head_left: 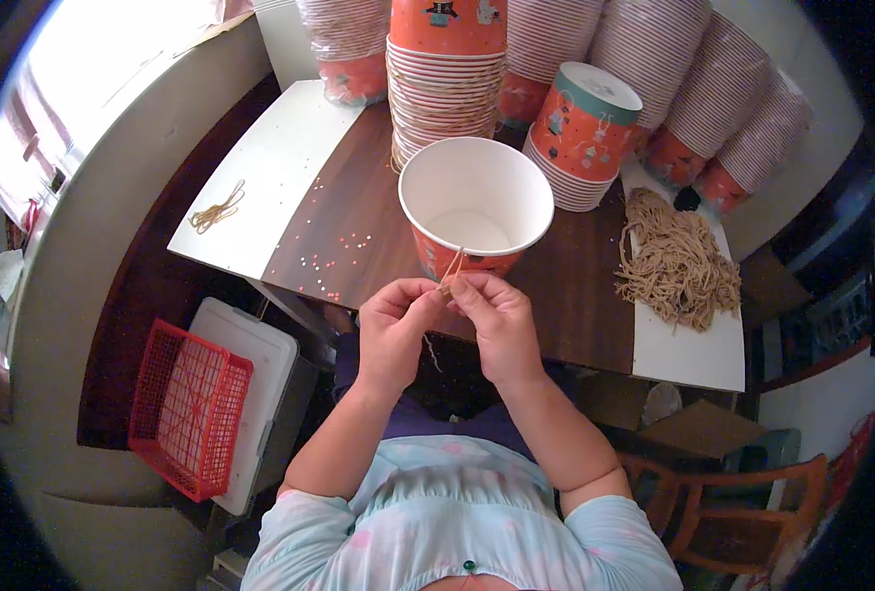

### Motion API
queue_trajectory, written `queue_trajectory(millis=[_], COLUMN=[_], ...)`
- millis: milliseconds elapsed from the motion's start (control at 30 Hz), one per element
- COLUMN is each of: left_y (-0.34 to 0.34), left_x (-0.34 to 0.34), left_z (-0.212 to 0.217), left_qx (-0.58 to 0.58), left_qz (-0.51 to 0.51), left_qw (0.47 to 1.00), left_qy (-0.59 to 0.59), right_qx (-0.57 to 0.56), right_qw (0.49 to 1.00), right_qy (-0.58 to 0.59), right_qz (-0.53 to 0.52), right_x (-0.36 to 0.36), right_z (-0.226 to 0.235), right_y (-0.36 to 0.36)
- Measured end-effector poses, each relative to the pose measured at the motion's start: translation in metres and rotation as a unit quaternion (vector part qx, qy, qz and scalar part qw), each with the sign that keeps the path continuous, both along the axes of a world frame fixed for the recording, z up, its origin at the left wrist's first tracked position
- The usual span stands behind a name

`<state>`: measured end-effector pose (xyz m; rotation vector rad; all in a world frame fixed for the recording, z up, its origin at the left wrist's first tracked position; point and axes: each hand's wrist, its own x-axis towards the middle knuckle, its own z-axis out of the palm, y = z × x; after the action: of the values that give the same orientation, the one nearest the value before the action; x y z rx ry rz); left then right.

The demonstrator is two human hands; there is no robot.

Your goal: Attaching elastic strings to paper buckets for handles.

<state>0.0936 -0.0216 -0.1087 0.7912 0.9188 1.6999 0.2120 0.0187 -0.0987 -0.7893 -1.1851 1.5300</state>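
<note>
Head view, L to R. Off the table's left edge on the floor: a red basket (189, 409) beside a white bin (260, 379). On the table (359, 197), near the left edge on a white board (280, 177), lies a small bunch of rubber bands (217, 211), well apart from the hands. Pink confetti specks (344, 251) scatter toward the front edge.

Left hand (395, 335), at the front edge, has fingers pinched closed on a thin tan string (450, 268); right hand (497, 325) touches it, fingertips also pinched closed on the same string w/ a small tab, can't tell what exactly. String runs up to the side of the paper cup (475, 209), which stands upright, mouth open, just behind the hands at mid-front.

Handling, my read: cup is light, thin-walled, crushes easily, tips w/ any tug on the string; best steadied low at its base or by the rolled rim, not squeezed mid-wall. String is limp, thin, slippery-ish; fingertip pinch close to the cup gives most control.

Behind, along the back edge: stacks of cups (447, 98), one capped w/ a teal-rimmed lid (600, 87). Near the right edge a big pile of strings (676, 261) on another white board (689, 350). Past the right corner, a wooden chair (728, 502).
</note>
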Motion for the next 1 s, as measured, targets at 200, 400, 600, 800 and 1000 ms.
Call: queue_trajectory(millis=[200, 400, 600, 800, 1000], left_y=[-0.001, 0.0, -0.003, -0.003, -0.002], left_x=[0.002, 0.01, 0.005, 0.004, 0.0], left_z=[0.007, 0.01, 0.001, 0.008, 0.005], left_qx=[-0.013, 0.03, 0.153, 0.145, 0.124], left_qz=[0.016, 0.11, 0.148, 0.188, 0.171], left_qw=[0.997, 0.983, 0.92, 0.884, 0.905], left_qy=[0.074, 0.144, 0.328, 0.403, 0.369], right_qx=[-0.102, -0.132, -0.115, -0.107, -0.112], right_qw=[0.988, 0.983, 0.987, 0.988, 0.986], right_qy=[0.073, 0.088, 0.077, 0.08, 0.095], right_qz=[0.088, 0.09, 0.087, 0.083, 0.082], right_x=[0.009, 0.007, 0.007, 0.006, 0.006], right_z=[0.002, 0.004, 0.004, 0.003, -0.002], right_y=[0.004, 0.004, 0.002, 0.001, 0.004])
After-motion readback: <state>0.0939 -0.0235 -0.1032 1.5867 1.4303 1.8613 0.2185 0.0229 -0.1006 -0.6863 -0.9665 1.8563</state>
